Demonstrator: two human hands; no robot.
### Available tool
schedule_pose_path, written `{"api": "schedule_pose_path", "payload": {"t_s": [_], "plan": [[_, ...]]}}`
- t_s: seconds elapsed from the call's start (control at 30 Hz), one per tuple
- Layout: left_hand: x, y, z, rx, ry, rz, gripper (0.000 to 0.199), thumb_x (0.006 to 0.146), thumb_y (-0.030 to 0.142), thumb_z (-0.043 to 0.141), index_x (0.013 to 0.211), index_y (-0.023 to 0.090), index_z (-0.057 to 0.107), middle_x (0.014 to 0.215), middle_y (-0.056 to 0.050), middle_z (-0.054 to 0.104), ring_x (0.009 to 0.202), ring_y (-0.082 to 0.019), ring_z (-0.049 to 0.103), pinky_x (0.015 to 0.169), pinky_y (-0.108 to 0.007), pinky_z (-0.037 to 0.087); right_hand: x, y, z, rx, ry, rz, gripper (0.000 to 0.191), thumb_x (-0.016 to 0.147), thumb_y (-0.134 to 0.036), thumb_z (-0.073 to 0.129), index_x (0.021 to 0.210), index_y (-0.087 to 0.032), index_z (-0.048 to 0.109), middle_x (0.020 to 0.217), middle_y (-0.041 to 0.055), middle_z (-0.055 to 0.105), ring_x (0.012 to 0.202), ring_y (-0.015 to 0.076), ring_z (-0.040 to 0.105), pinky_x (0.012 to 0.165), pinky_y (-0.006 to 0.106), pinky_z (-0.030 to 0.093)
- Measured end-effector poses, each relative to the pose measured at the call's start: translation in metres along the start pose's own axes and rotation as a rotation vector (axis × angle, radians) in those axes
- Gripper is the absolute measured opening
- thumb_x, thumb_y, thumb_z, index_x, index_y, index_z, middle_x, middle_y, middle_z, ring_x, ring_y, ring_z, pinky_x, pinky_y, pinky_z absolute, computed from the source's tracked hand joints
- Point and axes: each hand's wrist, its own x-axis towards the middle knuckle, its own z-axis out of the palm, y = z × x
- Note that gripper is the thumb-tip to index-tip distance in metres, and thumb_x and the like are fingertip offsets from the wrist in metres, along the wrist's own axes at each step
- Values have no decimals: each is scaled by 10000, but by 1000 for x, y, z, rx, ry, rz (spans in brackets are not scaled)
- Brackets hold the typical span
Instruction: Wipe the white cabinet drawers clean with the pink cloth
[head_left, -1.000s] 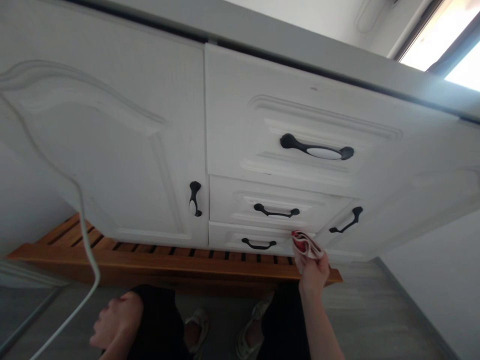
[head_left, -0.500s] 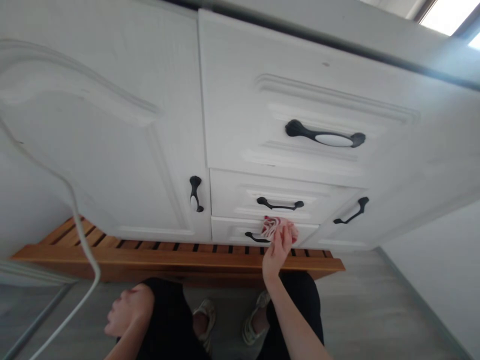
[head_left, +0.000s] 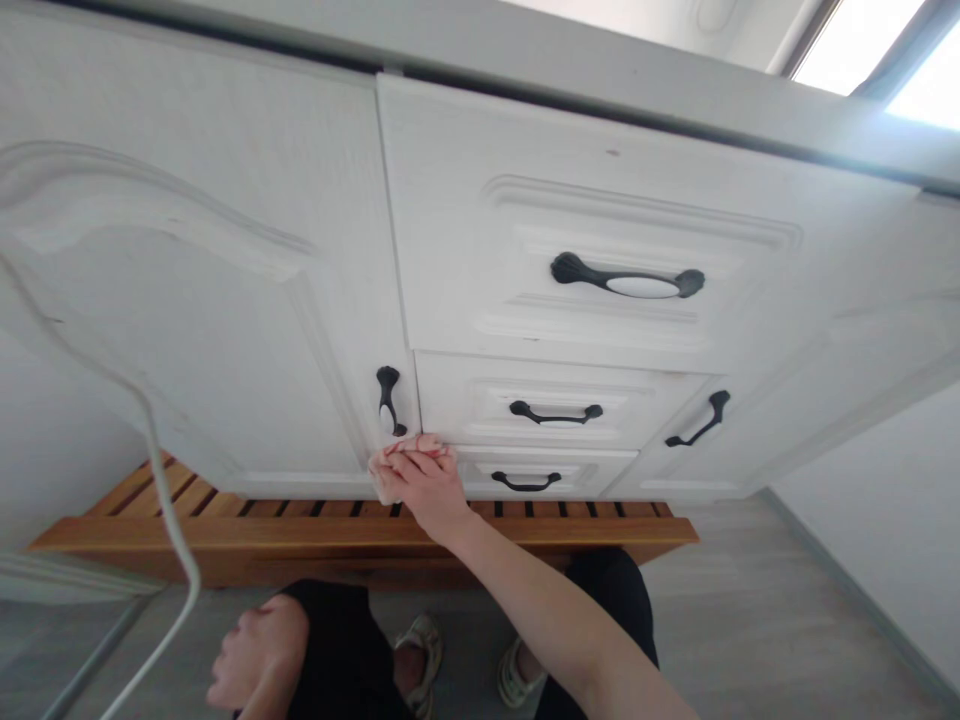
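Observation:
My right hand (head_left: 433,492) presses a crumpled pink-and-white cloth (head_left: 386,474) against the front of a white cabinet (head_left: 330,350). The cloth lies at the lower corner of the left door, just under its upright black handle (head_left: 388,402), and reaches over the gap to the bottom drawer. Right of the hand is the bottom drawer's black handle (head_left: 526,482). My left hand (head_left: 259,648) rests at my left knee, with its fingers curled in and nothing seen in them.
Below the cabinet a slatted wooden bench or rack (head_left: 360,530) juts out. A white cable (head_left: 169,500) hangs down on the left. Higher up are the middle drawer handle (head_left: 556,413) and the top drawer handle (head_left: 628,277). My shoes (head_left: 424,650) stand on the grey floor.
My right hand has moved left with the cloth, from the bottom drawer's handle to the lower corner of the left door. My left hand stays at the knee. The view has shifted slightly.

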Motion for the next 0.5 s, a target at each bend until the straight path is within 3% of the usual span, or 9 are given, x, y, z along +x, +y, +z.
{"api": "schedule_pose_path", "payload": {"t_s": [0.17,0.37,0.5], "plan": [[3,-1,1,3,-21,-2,653,912,454,192,1268,105,614,1205,-282,630,1148,-466,599,865,-621,493,-15,14,-13,-13,-33,-59,382,1064,-244,335,1414,-303,474,1464,-14,554,1321,170,433,1018,368,347],[0,2,-1,7,-19,6,669,884,463,225,1269,73,607,1175,-305,627,1126,-475,602,857,-612,489,-49,38,-21,-32,-105,14,292,1030,-232,455,1275,-306,597,1263,1,673,1152,188,523,939,383,372],[8,-2,7,16,16,6,633,809,442,318,1291,145,602,1121,-282,657,1059,-495,628,763,-635,495,-67,48,-26,-38,-116,35,268,1037,-261,439,1236,-301,614,1208,-9,695,1110,192,523,926,401,359]]}}
